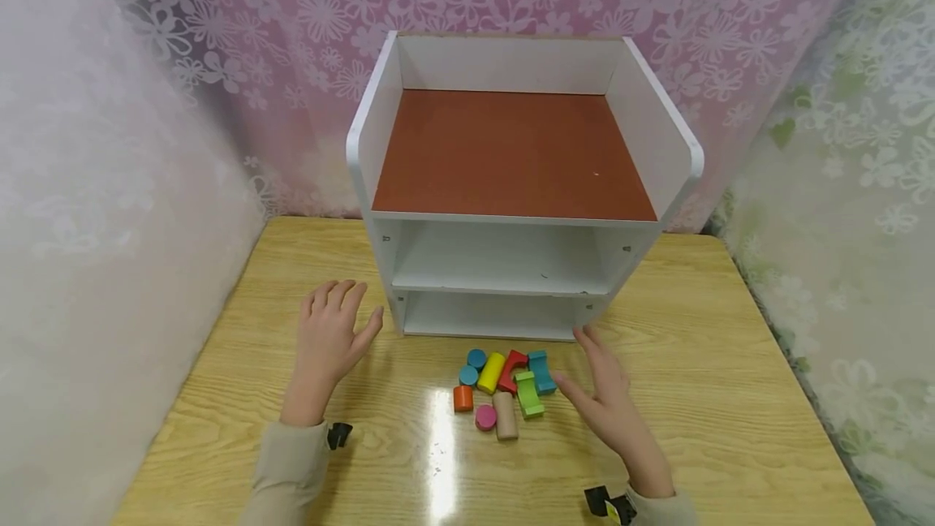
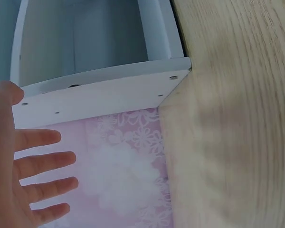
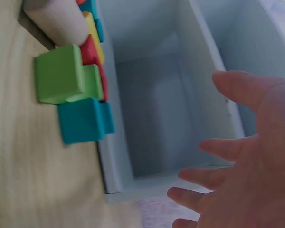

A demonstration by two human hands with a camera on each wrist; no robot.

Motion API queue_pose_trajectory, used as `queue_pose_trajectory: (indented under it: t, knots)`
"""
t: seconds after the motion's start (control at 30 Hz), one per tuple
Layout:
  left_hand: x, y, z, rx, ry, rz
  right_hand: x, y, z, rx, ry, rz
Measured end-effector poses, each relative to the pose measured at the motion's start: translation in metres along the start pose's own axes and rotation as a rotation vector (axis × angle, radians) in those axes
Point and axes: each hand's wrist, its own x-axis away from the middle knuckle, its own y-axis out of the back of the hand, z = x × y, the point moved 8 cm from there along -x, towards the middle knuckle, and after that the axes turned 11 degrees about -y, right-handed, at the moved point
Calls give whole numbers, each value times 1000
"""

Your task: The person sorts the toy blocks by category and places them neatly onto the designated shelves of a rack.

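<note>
A pile of small wooden blocks lies on the wooden table [image 1: 694,396] in front of a white shelf unit [image 1: 504,266]. Among them are a yellow cylinder [image 1: 491,372], a red arch [image 1: 513,370], a teal block [image 1: 541,372], a green block [image 1: 529,394] and a beige cylinder [image 1: 505,415]. My right hand [image 1: 595,376] is open just right of the pile, thumb close to the teal block. My left hand [image 1: 343,319] is open with fingers spread, left of the shelf's base. The right wrist view shows the green block [image 3: 61,73], teal block [image 3: 83,121] and open right hand [image 3: 237,156].
The shelf has a brown top tray [image 1: 511,153] and two empty white compartments below. Floral curtains close in the table at the back and on both sides. The left wrist view shows my left hand [image 2: 19,166] beside the shelf's side wall [image 2: 99,92].
</note>
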Motion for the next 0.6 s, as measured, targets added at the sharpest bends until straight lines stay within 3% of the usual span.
queue_pose_trajectory:
  t: [0.27,0.6]
  knots:
    - [5,-32,7,21,71,114,-8,-16,-7,-80,7,17]
    - [14,-70,12,62,126,265,-13,-26,-12,-56,103,81]
